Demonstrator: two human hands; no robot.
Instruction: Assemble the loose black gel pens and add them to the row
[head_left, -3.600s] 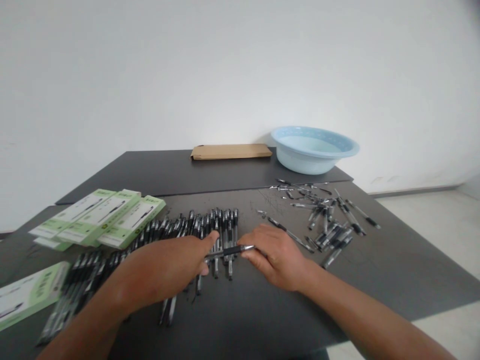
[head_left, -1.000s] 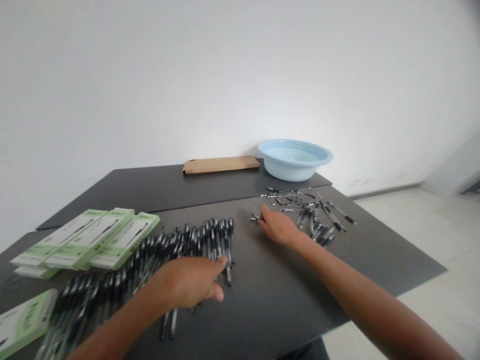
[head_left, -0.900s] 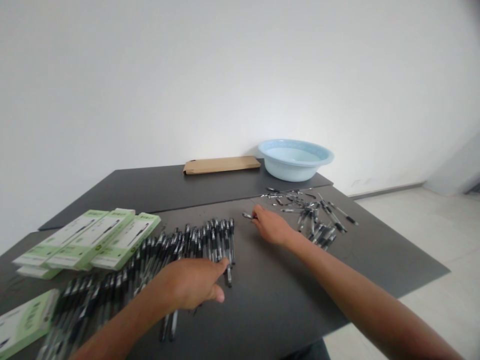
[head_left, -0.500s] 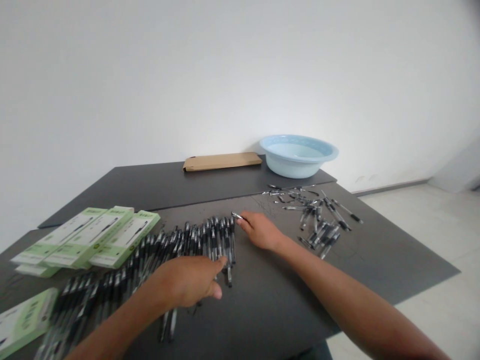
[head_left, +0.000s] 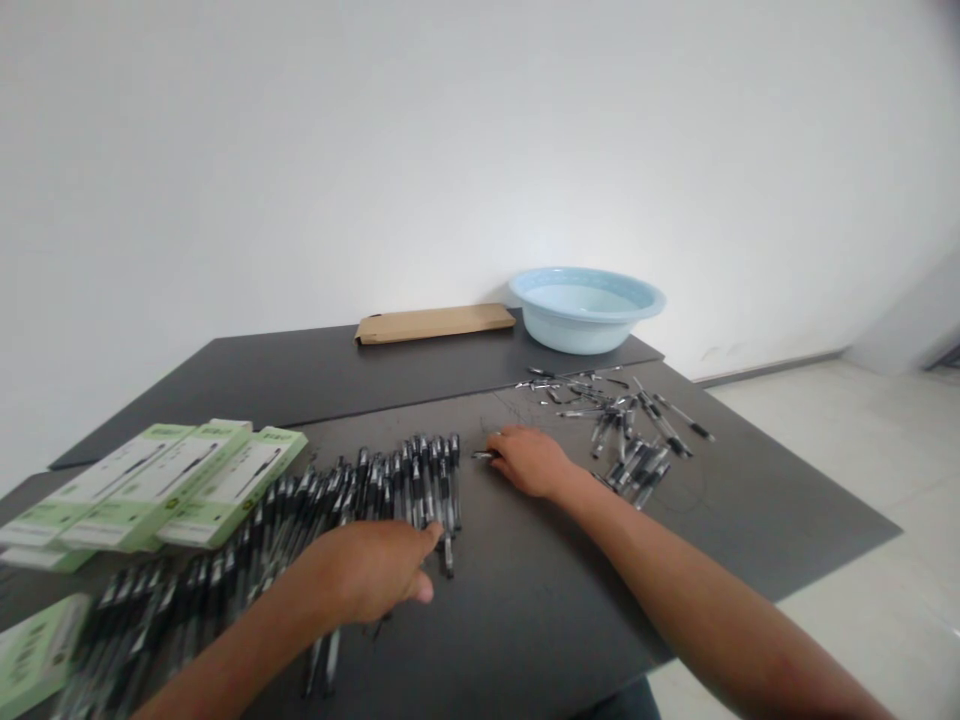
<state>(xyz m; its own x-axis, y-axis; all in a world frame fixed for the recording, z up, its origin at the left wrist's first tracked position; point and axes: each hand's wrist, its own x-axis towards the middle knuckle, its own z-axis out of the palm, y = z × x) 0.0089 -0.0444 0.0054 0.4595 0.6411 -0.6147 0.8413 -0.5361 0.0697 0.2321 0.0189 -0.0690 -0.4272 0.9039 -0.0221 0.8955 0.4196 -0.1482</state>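
My left hand [head_left: 371,572] rests over the near side of a long row of black-gripped clear pens [head_left: 375,485], its index finger and thumb apart. The index fingertip is beside a pen [head_left: 448,556] that sticks out toward me from the row's right end. Just right of that row, my right hand [head_left: 529,460] is low over the table with its fingers closed on a pen [head_left: 482,455]; only the pen's end shows. Two more pens [head_left: 322,662] point out below my left wrist.
Green-and-white pen boxes [head_left: 187,480] are stacked at left, with another box [head_left: 41,640] nearer. Loose pens and parts [head_left: 637,470] lie scattered at right. Behind are a flat brown cardboard piece [head_left: 435,322] and a light-blue basin [head_left: 581,335] on the dark table [head_left: 540,590].
My right hand has moved slightly right, away from the row's end, and lowered the pen toward the table. My left hand stays over the row. The view has shifted a little.
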